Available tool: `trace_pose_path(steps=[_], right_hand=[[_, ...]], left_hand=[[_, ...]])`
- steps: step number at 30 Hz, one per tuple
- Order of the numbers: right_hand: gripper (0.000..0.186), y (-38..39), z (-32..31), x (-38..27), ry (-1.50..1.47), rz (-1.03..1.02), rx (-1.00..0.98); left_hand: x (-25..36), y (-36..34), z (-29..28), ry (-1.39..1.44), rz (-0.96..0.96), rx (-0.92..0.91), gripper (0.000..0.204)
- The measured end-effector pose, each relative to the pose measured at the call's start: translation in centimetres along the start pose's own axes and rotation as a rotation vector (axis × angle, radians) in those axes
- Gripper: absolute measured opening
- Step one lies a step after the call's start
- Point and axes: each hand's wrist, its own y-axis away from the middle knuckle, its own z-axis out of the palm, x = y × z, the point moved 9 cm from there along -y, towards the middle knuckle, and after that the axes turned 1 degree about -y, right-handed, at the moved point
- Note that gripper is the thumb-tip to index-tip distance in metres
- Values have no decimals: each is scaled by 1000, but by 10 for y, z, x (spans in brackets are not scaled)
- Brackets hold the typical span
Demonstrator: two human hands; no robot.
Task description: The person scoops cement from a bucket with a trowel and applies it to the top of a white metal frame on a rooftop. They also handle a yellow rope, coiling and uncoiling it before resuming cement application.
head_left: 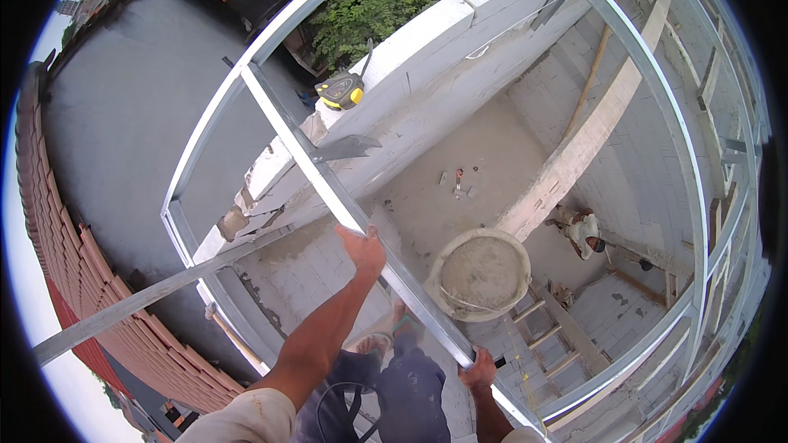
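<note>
Clasping a metal beam [420,302], left hand [363,253] reaches beyond right hand [478,369].

I read the beam [419,301] under the left grip [364,251] and right grip [480,371] as silver-grey on my screen. Beyond the left grip, the tape measure [341,90] is black and yellow, the leaves [373,12] green. Right of it, a cream bucket [486,233] rings grey mortar [484,272]. Far left of it, reddish-brown tiles [90,279] form ribbed rows.

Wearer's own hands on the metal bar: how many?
2. Left hand on the metal bar around mid-picture; right hand farther down the same bar, toward the lower edge. Some fingers are partly hidden, but neither hand is.
</note>
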Motion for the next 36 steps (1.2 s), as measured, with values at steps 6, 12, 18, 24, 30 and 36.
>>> trace_pose_path(steps=[6, 12, 18, 24, 30, 36], right_hand=[[68, 11, 17, 13, 39, 48, -38], [73, 7, 35, 62, 125, 65, -112], [66, -7, 28, 62, 195, 10, -111], [60, -15, 23, 53, 247, -67, -223], [54, -21, -33, -40, 375, 35, -701], [23, -83, -142, -234, 517, -115, -731]], left_hand=[[7, -1, 4, -47, 78, 4, 50], [6, -4, 0, -17, 74, 23, 50], [12, 2, -3, 54, 69, 17, 56], [8, 5, -7, 112, 12, 2, 59], [3, -4, -3, 147, 55, -18, 60], [9, 0, -7, 127, 77, -110, 66]])
